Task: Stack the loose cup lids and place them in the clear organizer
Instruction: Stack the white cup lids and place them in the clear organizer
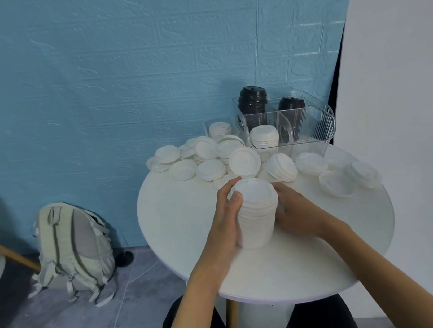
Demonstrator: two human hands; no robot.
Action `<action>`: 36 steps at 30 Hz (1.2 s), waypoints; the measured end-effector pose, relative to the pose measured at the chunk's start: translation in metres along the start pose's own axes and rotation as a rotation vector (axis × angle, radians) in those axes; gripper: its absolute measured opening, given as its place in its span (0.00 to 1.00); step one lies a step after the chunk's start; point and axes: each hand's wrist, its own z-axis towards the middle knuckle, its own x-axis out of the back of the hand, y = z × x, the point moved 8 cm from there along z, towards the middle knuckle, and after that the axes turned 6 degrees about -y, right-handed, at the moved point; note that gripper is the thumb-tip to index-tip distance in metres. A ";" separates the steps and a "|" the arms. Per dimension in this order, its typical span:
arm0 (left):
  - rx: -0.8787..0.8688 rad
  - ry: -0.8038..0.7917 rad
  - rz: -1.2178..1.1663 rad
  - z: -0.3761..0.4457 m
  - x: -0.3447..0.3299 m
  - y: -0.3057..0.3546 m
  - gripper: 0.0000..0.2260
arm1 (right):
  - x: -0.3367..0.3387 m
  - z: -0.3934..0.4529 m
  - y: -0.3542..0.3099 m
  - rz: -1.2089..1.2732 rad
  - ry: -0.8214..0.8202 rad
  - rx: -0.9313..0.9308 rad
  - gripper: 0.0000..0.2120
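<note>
Both forearms come in from the bottom edge, over dark trousers, to the middle of the round white counter [185, 224]. Left hand [225, 222] and right hand [298, 212] clasp a tall stack of white lids [257, 212] between them. The stack sits upright, its base on or just above the counter; cannot tell which. Left fingers [231, 185] curl round the stack's left side, thumb on the near face just below the top lid. Right fingers wrap the right side and are mostly hidden behind the stack. Stack looks neat: ribbed white edges nested one on another, domed lid on top, slightly blurred.

Beyond the hands, loose white lids [210, 169] lie scattered across the far half of the counter, overlapping, some tilted on edge, one big flat one [244, 162] just behind the held stack. To the right, loose translucent lids [337, 183] lie near the counter's rim.

At the far edge stands the clear organizer [316, 127], ribbed walls, divided into compartments. A short stack of white lids [264, 136] stands in its front left compartment. Two stacks of black lids [252, 103] stand in the rear compartments. A small white stack [220, 130] sits just left of the organizer in a low clear tray.

On the floor to the left, a pale backpack [74, 250] leans against the blue wall [112, 67].
</note>
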 end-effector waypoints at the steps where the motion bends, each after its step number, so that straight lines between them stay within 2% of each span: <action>1: -0.001 0.002 0.001 0.000 0.000 0.000 0.18 | 0.002 -0.003 0.000 -0.037 0.003 -0.013 0.26; 4: -0.006 -0.004 0.002 -0.001 -0.001 0.002 0.19 | 0.005 -0.009 0.005 -0.107 -0.009 -0.049 0.23; 8: -0.008 0.000 -0.001 -0.003 0.000 0.002 0.19 | 0.019 -0.021 0.000 -0.069 0.039 -0.112 0.18; 10: -0.004 -0.002 0.011 -0.004 0.000 0.001 0.19 | 0.031 -0.031 -0.009 -0.024 0.106 -0.089 0.21; 12: -0.001 -0.003 0.011 -0.005 0.000 0.001 0.18 | 0.055 -0.044 -0.023 0.120 0.254 -0.054 0.31; 14: -0.001 0.003 0.015 -0.005 0.000 0.002 0.18 | 0.075 -0.053 -0.038 0.335 0.367 -0.022 0.30; 17: -0.007 0.005 0.020 -0.006 -0.001 0.003 0.18 | 0.084 -0.062 -0.072 0.527 0.333 0.110 0.19; 20: -0.017 -0.004 0.018 -0.009 -0.003 0.006 0.19 | 0.067 -0.066 -0.090 0.540 0.287 0.134 0.15; 25: -0.012 -0.044 -0.072 -0.010 -0.007 0.005 0.16 | 0.046 -0.068 -0.092 0.546 0.302 0.151 0.17; 31: -0.029 -0.029 -0.123 -0.008 -0.008 0.003 0.25 | 0.040 -0.065 -0.098 0.549 0.284 0.192 0.20; 36: -0.029 -0.025 -0.162 -0.005 -0.007 0.001 0.19 | 0.031 -0.067 -0.103 0.581 0.259 0.198 0.17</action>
